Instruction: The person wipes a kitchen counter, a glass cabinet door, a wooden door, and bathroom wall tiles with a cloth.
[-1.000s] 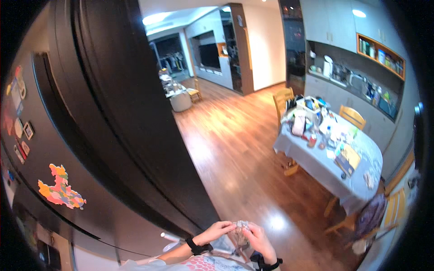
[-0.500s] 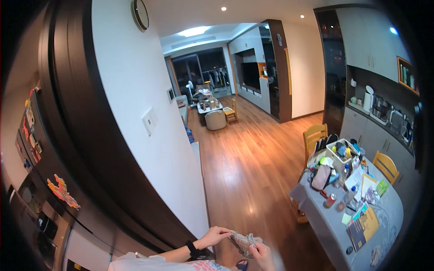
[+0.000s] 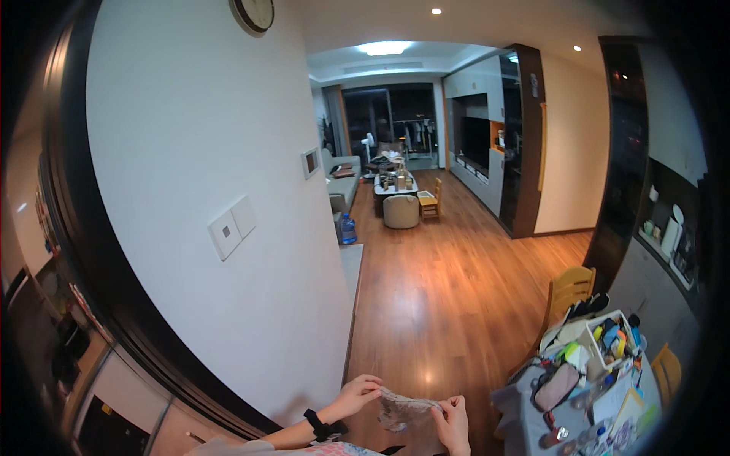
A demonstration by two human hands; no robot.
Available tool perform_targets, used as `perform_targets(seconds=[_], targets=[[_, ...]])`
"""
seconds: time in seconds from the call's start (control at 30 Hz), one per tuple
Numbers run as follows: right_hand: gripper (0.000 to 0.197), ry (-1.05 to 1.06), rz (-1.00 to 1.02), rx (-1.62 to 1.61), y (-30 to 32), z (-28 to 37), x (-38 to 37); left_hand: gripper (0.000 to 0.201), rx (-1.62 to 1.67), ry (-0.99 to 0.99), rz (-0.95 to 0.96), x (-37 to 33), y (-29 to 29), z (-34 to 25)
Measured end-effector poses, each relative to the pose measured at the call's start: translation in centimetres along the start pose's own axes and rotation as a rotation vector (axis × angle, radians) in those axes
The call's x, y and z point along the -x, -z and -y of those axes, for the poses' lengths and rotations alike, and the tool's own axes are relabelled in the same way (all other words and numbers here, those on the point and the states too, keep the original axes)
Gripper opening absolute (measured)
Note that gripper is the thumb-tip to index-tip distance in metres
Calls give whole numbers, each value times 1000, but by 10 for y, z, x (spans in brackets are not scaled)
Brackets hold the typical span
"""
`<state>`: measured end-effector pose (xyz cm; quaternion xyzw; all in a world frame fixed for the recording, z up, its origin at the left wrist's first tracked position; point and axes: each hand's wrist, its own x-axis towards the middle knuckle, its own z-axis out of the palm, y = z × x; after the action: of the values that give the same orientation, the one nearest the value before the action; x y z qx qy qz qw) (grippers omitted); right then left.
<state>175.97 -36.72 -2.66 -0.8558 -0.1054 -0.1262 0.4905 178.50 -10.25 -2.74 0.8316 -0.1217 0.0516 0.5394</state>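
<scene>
At 9 o'clock a dark cabinet edge (image 3: 84, 251) curves past me, and beside it the white wall (image 3: 190, 137) carries 2 pale switch plates (image 3: 233, 226) and, up at 11 o'clock, a round clock (image 3: 255, 11)

Down at 6 o'clock my left hand (image 3: 357, 395) comes in with a black wristband (image 3: 317, 425) on the wrist. Its fingers are closed in a pinch on the left top edge of a small greyish cloth (image 3: 407, 416), which hangs limp between my 2 hands. My right hand (image 3: 454, 425) is just right of it, fingers curled shut on the cloth's right top edge, so the fabric is stretched lightly across and held in the air above the wooden floor (image 3: 441, 304)

At 12 o'clock the room opens to a living area with a round pouf (image 3: 401, 211) and a low table (image 3: 395, 185)

At 4 o'clock stands a yellow chair (image 3: 570, 289), and at 5 o'clock a cluttered table (image 3: 525, 410) with a white basket (image 3: 612, 342) full of small colourful items
</scene>
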Motion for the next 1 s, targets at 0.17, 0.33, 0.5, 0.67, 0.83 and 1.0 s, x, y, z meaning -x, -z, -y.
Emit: perform_targets(seconds=[0.17, 0.33, 0.5, 0.67, 0.83, 1.0], targets=[[24, -98, 150, -60, 3, -60, -76, 23, 56, 241, -56, -27, -11, -1], [26, 74, 376, -242, 15, -61, -167, 16, 20, 232, -311, -45, -39, -16], [18, -176, 305, -984, -67, -138, -212, 18, 150, 298, -478, -82, -47, -69], [46, -561, 583, 85, -137, -278, -132, 18, 416, 341, -477, -111, -81, -114], [50, -1168, 1434, -1369, -121, -207, -112, 16, 569, 452, -520, -110, -89, -123], [54, -1240, 1449, -1698, -111, -168, -158, 16, 628, 503, -540, -137, -94, -103]])
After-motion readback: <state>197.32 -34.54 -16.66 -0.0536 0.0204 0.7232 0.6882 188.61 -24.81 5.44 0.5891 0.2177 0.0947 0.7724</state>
